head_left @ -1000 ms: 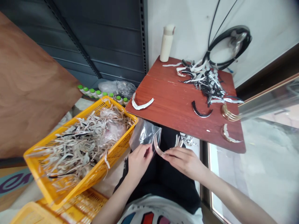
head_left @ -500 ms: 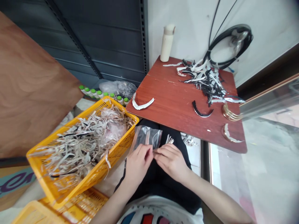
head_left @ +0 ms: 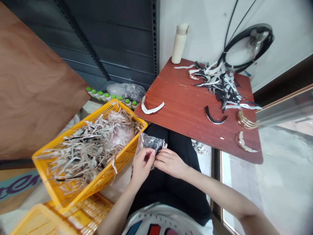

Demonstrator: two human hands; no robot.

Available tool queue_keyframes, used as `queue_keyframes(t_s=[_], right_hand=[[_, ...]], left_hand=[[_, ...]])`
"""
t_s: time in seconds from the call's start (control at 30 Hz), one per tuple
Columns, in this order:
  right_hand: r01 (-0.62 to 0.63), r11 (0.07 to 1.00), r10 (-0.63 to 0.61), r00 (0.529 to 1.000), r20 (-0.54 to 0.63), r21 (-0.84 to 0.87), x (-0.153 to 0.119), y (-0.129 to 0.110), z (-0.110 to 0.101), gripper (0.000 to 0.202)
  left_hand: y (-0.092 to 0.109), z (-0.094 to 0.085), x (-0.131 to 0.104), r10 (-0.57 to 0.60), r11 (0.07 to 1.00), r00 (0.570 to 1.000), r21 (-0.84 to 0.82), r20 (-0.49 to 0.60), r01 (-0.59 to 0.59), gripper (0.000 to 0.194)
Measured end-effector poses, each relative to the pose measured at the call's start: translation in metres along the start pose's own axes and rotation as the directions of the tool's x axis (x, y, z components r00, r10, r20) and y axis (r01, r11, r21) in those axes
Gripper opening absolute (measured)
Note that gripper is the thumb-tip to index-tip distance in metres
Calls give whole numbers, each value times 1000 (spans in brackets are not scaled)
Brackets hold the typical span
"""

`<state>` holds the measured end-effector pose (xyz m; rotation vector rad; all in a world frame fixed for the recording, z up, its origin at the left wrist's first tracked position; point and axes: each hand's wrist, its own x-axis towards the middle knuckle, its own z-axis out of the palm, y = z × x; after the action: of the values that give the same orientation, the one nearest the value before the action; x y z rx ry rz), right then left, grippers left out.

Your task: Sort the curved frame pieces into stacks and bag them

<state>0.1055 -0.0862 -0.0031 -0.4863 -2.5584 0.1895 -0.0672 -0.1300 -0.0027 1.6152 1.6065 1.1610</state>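
Observation:
Over my lap, my left hand (head_left: 143, 163) pinches a clear plastic bag (head_left: 148, 141) by its near edge. My right hand (head_left: 170, 164) is closed close against it, fingertips at the bag's right side. White tips of several thin curved strips (head_left: 165, 146) stick out beyond the right hand's fingers, beside the bag. Whether the strips' other ends lie inside the bag is hidden by the fingers. To the left, a yellow basket (head_left: 52, 192) holds a heap of similar white, grey and black strips, some in clear plastic.
A red-brown table (head_left: 181, 104) stands ahead, bearing a pile of black and white strips (head_left: 222, 85), a white curved bundle (head_left: 151, 109), a black one (head_left: 215, 119), gold pieces (head_left: 245, 120) and a cream bottle (head_left: 179, 44). Green-capped bottles (head_left: 107, 96) line up behind the basket.
Both hands have moved slightly left, and the right hand has brought the strips up against the bag. The bag looks more crumpled. The view has shifted a little.

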Motion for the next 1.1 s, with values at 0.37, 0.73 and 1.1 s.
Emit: queue_keyframes(t_s=[0.37,0.73,1.1], right_hand=[[29,996,-39,992,124,87,4,36,-33,18],[-316,946,314,949,40,75,24,-11,-37,21],[-591,435,792,610,24,679,21,-32,-15,19]], left_hand=[[-9,2,-3,9,1000,999,-3,-52,-9,13],[40,-20,-9,269,916,962,320,-47,-241,7],[28,-2,-12,68,993,993,107,-96,-58,9]])
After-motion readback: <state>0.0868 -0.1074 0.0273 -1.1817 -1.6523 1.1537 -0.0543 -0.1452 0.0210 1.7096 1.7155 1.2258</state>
